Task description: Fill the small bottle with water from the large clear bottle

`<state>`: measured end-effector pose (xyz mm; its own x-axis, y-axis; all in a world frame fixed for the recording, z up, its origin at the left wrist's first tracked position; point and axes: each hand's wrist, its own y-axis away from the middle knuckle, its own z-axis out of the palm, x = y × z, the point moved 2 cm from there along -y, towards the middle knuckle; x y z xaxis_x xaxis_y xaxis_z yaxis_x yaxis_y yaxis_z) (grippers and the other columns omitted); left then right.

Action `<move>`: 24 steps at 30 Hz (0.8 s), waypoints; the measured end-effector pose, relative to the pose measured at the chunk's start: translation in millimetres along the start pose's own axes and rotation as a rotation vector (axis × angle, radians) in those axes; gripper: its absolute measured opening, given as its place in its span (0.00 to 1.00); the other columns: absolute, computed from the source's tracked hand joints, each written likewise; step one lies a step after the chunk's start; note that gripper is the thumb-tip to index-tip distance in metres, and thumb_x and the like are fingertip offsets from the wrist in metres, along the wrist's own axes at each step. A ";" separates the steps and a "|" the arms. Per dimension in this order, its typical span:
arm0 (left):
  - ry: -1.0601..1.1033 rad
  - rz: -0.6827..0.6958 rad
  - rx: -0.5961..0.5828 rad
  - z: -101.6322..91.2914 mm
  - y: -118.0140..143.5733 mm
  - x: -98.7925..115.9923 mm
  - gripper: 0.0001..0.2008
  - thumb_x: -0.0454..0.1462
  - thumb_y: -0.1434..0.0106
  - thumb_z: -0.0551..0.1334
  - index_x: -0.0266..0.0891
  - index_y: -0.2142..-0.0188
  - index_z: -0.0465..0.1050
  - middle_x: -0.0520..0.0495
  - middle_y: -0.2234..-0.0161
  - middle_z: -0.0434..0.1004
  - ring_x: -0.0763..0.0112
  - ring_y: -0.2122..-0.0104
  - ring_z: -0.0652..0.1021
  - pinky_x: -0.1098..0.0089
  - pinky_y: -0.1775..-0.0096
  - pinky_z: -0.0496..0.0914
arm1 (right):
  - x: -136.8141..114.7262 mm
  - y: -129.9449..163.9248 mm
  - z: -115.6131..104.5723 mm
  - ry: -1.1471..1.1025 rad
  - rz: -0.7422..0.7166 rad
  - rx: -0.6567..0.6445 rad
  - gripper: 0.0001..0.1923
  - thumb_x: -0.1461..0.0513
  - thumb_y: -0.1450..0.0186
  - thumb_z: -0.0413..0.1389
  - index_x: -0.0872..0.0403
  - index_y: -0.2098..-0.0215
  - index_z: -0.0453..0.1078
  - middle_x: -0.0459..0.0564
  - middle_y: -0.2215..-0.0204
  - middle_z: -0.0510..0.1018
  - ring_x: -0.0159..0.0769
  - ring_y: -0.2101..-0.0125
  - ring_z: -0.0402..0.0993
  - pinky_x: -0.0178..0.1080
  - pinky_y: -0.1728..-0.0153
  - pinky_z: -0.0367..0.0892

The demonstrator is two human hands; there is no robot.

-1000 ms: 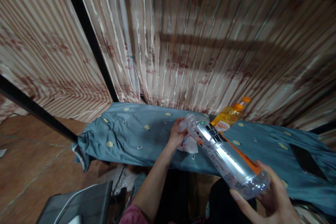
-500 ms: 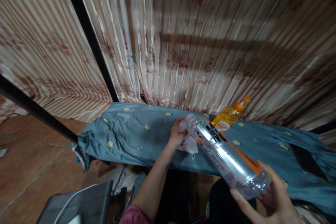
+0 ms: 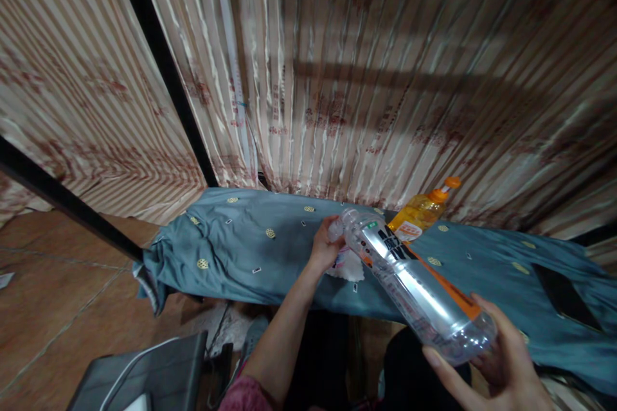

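A clear plastic bottle (image 3: pixel 409 282) with a silver, black and orange label lies slanted in the air, its neck toward the upper left. My right hand (image 3: pixel 501 359) is closed round its base, thumb in front and fingers at the far side. At the neck end my left hand (image 3: pixel 325 247) is closed on a small clear rounded piece (image 3: pixel 336 229), right beside the bottle's mouth. Whether that piece touches the mouth, I cannot tell. Below the neck, partly hidden, a white scalloped cloth (image 3: pixel 349 268) with a coloured print lies on the teal tablecloth (image 3: pixel 284 263).
Behind the bottle stands an orange pump bottle (image 3: pixel 417 215). A dark phone (image 3: pixel 566 295) lies on the cloth at the right. At lower left is a dark stool (image 3: pixel 144 372) with a white cable (image 3: pixel 130 363). Black poles (image 3: pixel 164 70) and striped curtains (image 3: pixel 328 77) border the table.
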<state>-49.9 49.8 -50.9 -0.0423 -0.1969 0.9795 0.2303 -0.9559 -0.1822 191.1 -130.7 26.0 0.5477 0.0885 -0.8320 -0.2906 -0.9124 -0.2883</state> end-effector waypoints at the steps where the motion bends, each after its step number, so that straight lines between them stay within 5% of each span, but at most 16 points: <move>1: -0.002 0.003 0.000 -0.1 0.0 0.2 0.24 0.28 0.50 0.69 0.40 0.53 0.72 0.48 0.54 0.79 0.64 0.54 0.78 0.64 0.48 0.69 | -1.1 0.2 0.2 -0.003 -0.005 0.000 0.53 0.46 0.53 0.70 0.49 0.33 0.59 0.60 0.36 0.64 0.51 0.54 0.79 0.42 0.58 0.77; 24: 0.052 -0.055 0.016 1.8 0.8 8.5 0.23 0.25 0.52 0.68 0.40 0.56 0.72 0.51 0.59 0.80 0.66 0.59 0.79 0.65 0.50 0.71 | -9.4 -0.7 -1.4 -0.019 -0.018 -0.018 0.52 0.47 0.53 0.70 0.51 0.35 0.59 0.61 0.34 0.62 0.51 0.55 0.79 0.42 0.60 0.78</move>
<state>-48.3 47.7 -42.7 -0.1061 -0.1556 0.9821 0.2416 -0.9621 -0.1263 187.2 -131.4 34.7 0.5375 0.1120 -0.8358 -0.2664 -0.9178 -0.2943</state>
